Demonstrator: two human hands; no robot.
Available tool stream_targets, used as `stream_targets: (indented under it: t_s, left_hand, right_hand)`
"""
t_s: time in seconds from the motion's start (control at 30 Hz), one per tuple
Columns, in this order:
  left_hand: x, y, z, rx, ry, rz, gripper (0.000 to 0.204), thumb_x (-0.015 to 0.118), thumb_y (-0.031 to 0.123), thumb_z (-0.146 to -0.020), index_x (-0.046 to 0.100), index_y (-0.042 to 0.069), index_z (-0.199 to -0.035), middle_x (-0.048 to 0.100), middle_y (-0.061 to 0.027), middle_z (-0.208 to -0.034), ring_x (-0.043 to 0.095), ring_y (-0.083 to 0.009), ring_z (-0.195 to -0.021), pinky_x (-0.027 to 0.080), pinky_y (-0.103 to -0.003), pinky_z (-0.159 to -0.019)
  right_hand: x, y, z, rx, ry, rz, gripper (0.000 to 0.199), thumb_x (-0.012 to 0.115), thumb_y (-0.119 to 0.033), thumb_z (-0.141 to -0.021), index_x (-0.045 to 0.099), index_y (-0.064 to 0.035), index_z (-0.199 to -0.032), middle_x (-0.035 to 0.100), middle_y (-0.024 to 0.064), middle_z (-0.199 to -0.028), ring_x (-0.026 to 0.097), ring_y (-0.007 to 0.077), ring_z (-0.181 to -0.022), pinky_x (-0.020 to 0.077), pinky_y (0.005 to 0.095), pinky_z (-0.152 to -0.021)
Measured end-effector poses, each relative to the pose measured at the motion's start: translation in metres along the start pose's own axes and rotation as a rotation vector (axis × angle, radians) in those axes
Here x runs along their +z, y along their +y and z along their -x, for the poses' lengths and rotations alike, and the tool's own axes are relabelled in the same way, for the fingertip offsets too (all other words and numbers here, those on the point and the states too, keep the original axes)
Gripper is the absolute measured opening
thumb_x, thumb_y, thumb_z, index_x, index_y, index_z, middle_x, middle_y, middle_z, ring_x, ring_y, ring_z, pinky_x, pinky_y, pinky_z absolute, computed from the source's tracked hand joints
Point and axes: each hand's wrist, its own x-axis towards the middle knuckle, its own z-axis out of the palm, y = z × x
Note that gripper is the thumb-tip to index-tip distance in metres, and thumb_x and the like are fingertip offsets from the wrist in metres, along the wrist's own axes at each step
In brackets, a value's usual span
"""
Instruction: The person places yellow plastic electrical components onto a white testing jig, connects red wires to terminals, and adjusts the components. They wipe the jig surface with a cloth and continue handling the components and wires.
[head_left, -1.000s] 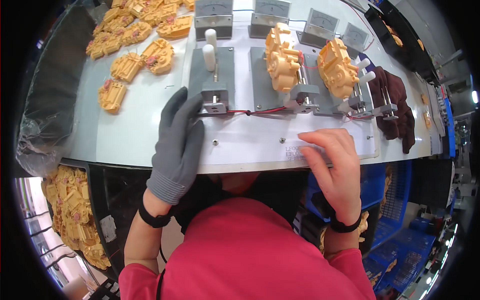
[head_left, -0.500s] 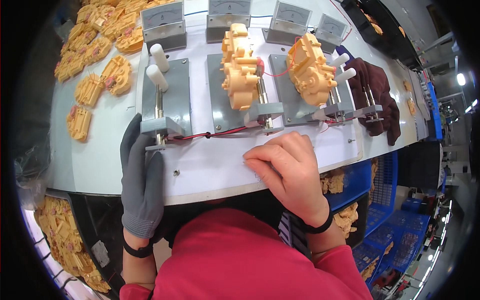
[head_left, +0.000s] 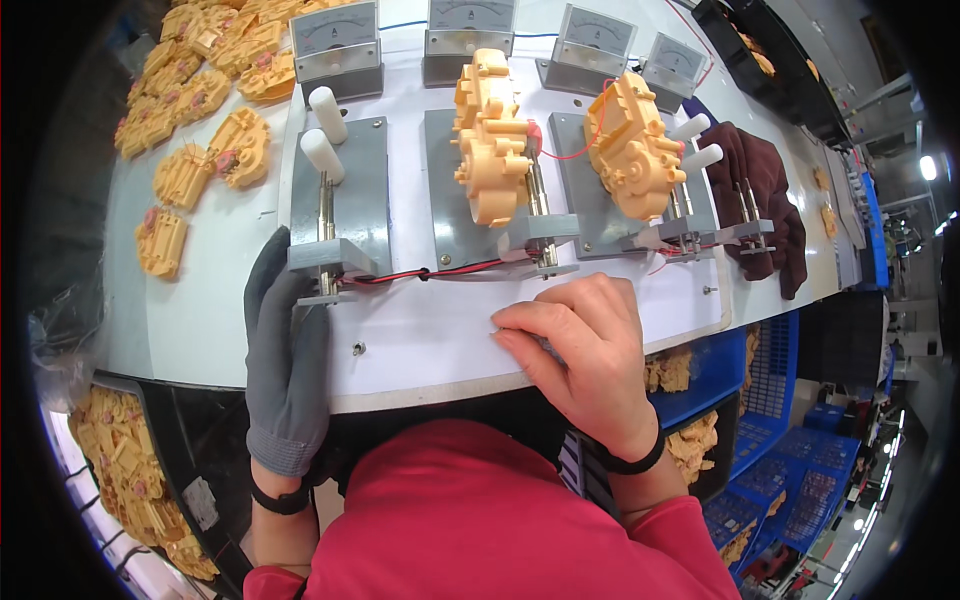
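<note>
My left hand (head_left: 285,350), in a grey glove, rests at the left edge of the white board with its fingers stretched out beside a grey clamp bracket (head_left: 335,258) with metal probe pins. My bare right hand (head_left: 585,355) lies near the board's front edge, fingers curled and thumb close to the forefinger; nothing shows between them. Beyond it, a yellow plastic gearbox (head_left: 492,150) stands on the middle grey plate (head_left: 447,190) against probe pins. Another yellow gearbox (head_left: 635,150), with a red wire, sits on the plate to the right. The left plate (head_left: 365,200) carries two white posts (head_left: 322,155) and no gearbox.
Several analog meters (head_left: 335,45) line the back. Yellow gearboxes (head_left: 185,175) lie loose and heaped at the left. A dark red cloth (head_left: 750,180) lies right of the plates. Below the table are a black bin (head_left: 190,440) and blue crates (head_left: 765,390) holding yellow parts.
The whole view has shifted slightly, so the fixtures appear a little further right and lower. Both hands hold nearly the same pose and place.
</note>
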Motion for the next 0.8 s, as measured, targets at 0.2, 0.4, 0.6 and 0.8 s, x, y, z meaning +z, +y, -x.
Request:
stream_targets:
  t_s: [0.2,0.4,0.6,0.8]
  left_hand:
    - [-0.0018,0.0002,-0.0001,0.010,-0.014,-0.022,0.042,0.043,-0.005,-0.091,0.049,0.001,-0.132,0.034,-0.0209,-0.150,0.037,-0.0332,-0.138,0.033,-0.040,-0.112]
    - [-0.0016,0.0005,0.0008,0.014,-0.006,-0.018,0.043,0.043,-0.005,-0.091,0.049,0.003,-0.133,0.033,-0.0204,-0.150,0.038,-0.0328,-0.138,0.035,-0.040,-0.110]
    - [-0.0012,0.0006,0.0012,0.022,0.000,0.007,0.044,0.043,-0.005,-0.092,0.049,0.004,-0.134,0.033,-0.0199,-0.150,0.039,-0.0318,-0.137,0.037,-0.040,-0.109]
    - [-0.0018,0.0004,0.0001,0.016,-0.007,0.017,0.045,0.042,-0.005,-0.092,0.049,0.005,-0.135,0.032,-0.0187,-0.151,0.041,-0.0297,-0.135,0.039,-0.039,-0.108]
  right_hand:
    - [0.0013,-0.0001,0.0007,-0.011,0.025,0.010,0.017,0.080,-0.011,-0.072,0.071,-0.0131,-0.086,0.060,-0.0012,-0.080,0.054,0.0193,-0.076,0.0388,0.0325,-0.072]
    - [0.0026,-0.0001,0.0005,-0.014,0.032,0.011,0.018,0.080,-0.010,-0.071,0.071,-0.0131,-0.086,0.060,-0.0014,-0.079,0.054,0.0189,-0.075,0.0387,0.0324,-0.072]
    - [0.0026,0.0004,0.0004,-0.028,0.033,0.013,0.018,0.081,-0.009,-0.070,0.070,-0.0128,-0.083,0.060,-0.0015,-0.079,0.054,0.0188,-0.075,0.0385,0.0324,-0.071]
    - [0.0013,0.0020,0.0000,-0.077,0.027,0.031,0.017,0.080,-0.011,-0.071,0.068,-0.0142,-0.083,0.059,-0.0030,-0.078,0.056,0.0174,-0.076,0.0394,0.0324,-0.074]
